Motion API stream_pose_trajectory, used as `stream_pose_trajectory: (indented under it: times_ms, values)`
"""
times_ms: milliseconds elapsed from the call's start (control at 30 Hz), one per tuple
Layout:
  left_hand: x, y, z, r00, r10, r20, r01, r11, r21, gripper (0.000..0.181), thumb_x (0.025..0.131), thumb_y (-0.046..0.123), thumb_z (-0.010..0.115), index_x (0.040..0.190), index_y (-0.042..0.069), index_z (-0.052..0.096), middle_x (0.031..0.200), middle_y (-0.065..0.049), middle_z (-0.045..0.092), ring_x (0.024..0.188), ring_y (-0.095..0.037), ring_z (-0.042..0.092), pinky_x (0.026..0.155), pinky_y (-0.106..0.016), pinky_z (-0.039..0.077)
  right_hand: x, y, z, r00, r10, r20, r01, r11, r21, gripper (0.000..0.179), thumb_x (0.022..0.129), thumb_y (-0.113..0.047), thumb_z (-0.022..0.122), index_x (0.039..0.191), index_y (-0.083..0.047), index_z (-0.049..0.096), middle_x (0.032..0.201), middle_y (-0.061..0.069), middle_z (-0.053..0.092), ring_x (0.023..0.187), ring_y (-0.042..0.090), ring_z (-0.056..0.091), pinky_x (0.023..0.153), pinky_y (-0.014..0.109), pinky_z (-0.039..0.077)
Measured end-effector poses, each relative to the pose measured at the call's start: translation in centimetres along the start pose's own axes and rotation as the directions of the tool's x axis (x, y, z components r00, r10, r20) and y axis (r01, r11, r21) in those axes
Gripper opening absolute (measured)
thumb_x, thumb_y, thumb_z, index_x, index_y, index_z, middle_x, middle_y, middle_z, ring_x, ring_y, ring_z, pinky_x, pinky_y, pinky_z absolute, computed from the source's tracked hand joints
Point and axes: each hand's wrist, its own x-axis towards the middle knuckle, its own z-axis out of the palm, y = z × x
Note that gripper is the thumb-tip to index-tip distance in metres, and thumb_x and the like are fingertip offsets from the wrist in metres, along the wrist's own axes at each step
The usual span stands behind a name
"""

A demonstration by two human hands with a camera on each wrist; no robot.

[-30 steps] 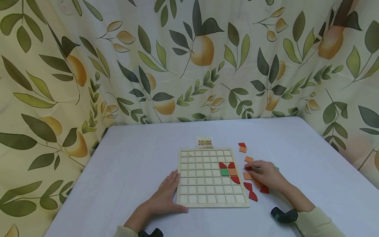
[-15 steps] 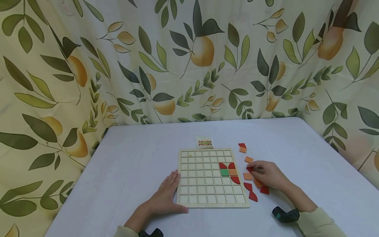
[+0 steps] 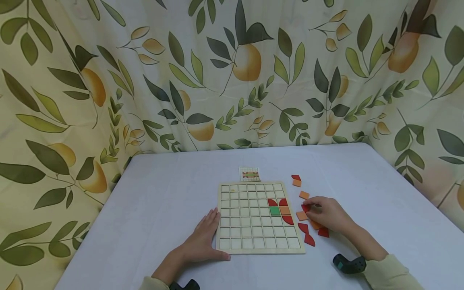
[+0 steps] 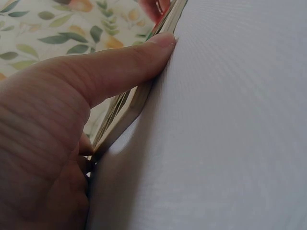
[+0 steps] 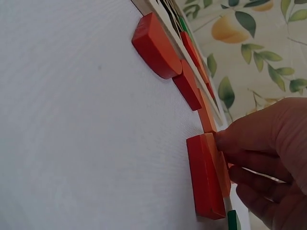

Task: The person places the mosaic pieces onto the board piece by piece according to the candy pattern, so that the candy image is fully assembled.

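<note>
A pale wooden grid board (image 3: 243, 233) lies on the table, with several red pieces, a green square (image 3: 274, 210) and an orange square (image 3: 284, 210) in its right-hand cells. My left hand (image 3: 203, 237) rests against the board's left side, fingers extended along the edge; in the left wrist view the thumb (image 4: 129, 64) lies across its near edge. Right of the board, my right hand (image 3: 330, 215) pinches a red curved-edge piece (image 3: 305, 208) between thumb and fingertips, over the loose pieces. An orange square (image 3: 301, 216) lies just below those fingertips. Part of the pile is hidden beneath the hand.
A small pattern card (image 3: 249, 174) lies beyond the board's far edge. Loose red pieces (image 3: 309, 240) and orange squares (image 3: 304, 195) are scattered along the board's right side. A black wrist device (image 3: 349, 264) sits by the right sleeve. Patterned curtain (image 3: 250, 100) hangs behind the white table (image 3: 174, 177).
My right fingertips have shifted very slightly with the red piece, and the orange square beneath has turned a little. My left hand and the board have stayed put.
</note>
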Motion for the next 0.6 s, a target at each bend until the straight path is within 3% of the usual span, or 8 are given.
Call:
stream_pose_trajectory:
  times_ms: [233,600]
  values:
    - [0.0,0.0,0.1,1.0,-0.007,0.002,0.007,1.0,0.001,0.123,0.062,0.071,0.066,0.145,-0.003,0.013,0.152,-0.014,0.006,0.139,-0.023,0.0,0.11,-0.043,0.007,0.3,-0.1,0.1,1.0,-0.024,0.002,0.024,0.999,-0.024,0.029,0.076,-0.005,0.073,0.103,0.001,0.067,0.101,0.015,0.063,0.093,0.031,0.056,0.075,0.043,0.052]
    - [0.0,0.0,0.1,1.0,-0.011,0.007,0.011,1.0,-0.01,0.122,0.063,0.07,0.066,0.145,-0.002,0.013,0.152,-0.013,0.005,0.139,-0.022,-0.001,0.11,-0.042,0.006,1.1,1.3,-0.4,0.993,-0.033,0.114,0.021,0.994,0.111,0.027,0.08,-0.009,0.071,0.107,-0.005,0.068,0.108,0.013,0.062,0.102,0.032,0.055,0.08,0.041,0.051]
